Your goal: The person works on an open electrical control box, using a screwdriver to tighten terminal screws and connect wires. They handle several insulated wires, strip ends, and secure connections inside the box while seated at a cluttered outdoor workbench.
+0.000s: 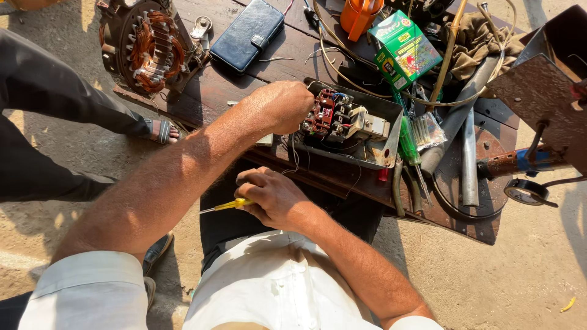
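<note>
From the head view, the left hand (286, 107) reaches forward with its arm stretched out, fingers curled onto the red and black electrical switch block (333, 116) seated in a grey metal box (379, 156). The right hand (272, 195) sits near the body, closed around a yellow-handled screwdriver (227, 206) pointing left. The box rests on a dark, rusty workbench (477, 214) in sunlight over sandy ground (526, 275), with a copper-wound motor stator (150, 46) at the far left.

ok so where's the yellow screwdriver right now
In the head view the yellow screwdriver is low and left of centre, gripped in the right hand just below the edge of the workbench, while the left hand touches the red switch block.
</note>
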